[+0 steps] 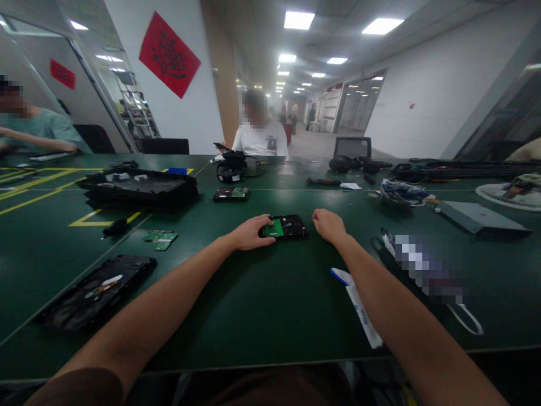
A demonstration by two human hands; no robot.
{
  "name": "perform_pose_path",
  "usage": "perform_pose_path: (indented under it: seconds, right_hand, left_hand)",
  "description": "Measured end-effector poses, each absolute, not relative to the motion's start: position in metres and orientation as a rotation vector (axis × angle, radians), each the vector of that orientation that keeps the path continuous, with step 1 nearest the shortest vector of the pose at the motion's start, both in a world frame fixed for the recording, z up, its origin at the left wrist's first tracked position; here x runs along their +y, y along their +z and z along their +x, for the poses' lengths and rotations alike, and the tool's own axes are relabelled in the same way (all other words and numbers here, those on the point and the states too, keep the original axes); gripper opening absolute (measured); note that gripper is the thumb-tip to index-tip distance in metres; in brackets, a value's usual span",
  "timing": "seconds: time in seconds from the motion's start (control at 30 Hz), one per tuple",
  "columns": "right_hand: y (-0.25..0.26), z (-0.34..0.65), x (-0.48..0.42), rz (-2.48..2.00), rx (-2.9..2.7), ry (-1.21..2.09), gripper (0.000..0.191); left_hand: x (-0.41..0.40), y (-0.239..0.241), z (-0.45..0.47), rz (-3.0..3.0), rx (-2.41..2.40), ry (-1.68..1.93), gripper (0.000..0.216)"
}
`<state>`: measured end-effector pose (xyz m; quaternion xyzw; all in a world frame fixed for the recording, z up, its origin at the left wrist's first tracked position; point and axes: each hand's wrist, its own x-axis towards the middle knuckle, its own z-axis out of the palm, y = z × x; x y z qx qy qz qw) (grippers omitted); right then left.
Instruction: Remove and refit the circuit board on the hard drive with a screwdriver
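A black hard drive (291, 225) with a green circuit board on its left part lies on the green table. My left hand (252, 233) grips its left end, thumb on the near side and fingers on the far side. Just right of the drive, apart from it, my right hand (329, 225) is closed with curled fingers; whatever it may hold is hidden. A second hard drive (231, 194) lies farther off, beyond my left hand. Under my right forearm is a white and blue packet (359, 310), partly covered.
Stacked black trays (139, 189), a bare green circuit board (160, 239) and a black plastic housing (99, 290) lie left. To the right are a grey metal box (482, 217), bundled cables (403, 192) and a pixelated item with a strap. A person (262, 135) sits opposite.
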<state>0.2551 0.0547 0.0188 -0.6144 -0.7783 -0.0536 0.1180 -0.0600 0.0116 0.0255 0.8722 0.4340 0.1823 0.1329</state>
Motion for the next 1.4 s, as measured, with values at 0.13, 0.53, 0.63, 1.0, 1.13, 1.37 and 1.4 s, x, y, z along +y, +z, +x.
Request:
perform_pose_path:
  seconds: [0.13,0.53,0.63,1.0,1.13,1.37,1.4]
  right_hand:
    - [0.02,0.261,0.058,-1.819,-2.227,-0.137,0.019]
    - [0.012,0.305,0.081,-1.948,-2.063,0.008,0.014]
    - [0.01,0.306,0.081,-1.938,-2.075,0.031,0.016]
    - [0.016,0.302,0.077,-1.892,-2.096,0.133,0.01]
    - [0.015,0.302,0.079,-1.893,-2.072,0.184,0.007]
    - [0.012,0.306,0.077,-1.924,-1.993,0.228,0.009]
    - [0.012,0.305,0.077,-1.93,-1.984,0.229,0.009]
  left_hand:
    - [0.011,0.026,-0.059,2.51,1.271,0.52,0.06]
    - [0.008,0.021,-0.052,2.548,1.201,0.514,0.066]
    - [0.005,0.022,-0.047,2.553,1.172,0.514,0.066]
    - [0.007,0.018,-0.048,2.549,1.144,0.549,0.068]
    - [0.005,0.018,-0.048,2.556,1.145,0.549,0.067]
    - [0.006,0.018,-0.048,2.555,1.146,0.537,0.069]
    - [0.006,0.018,-0.048,2.551,1.15,0.532,0.069]
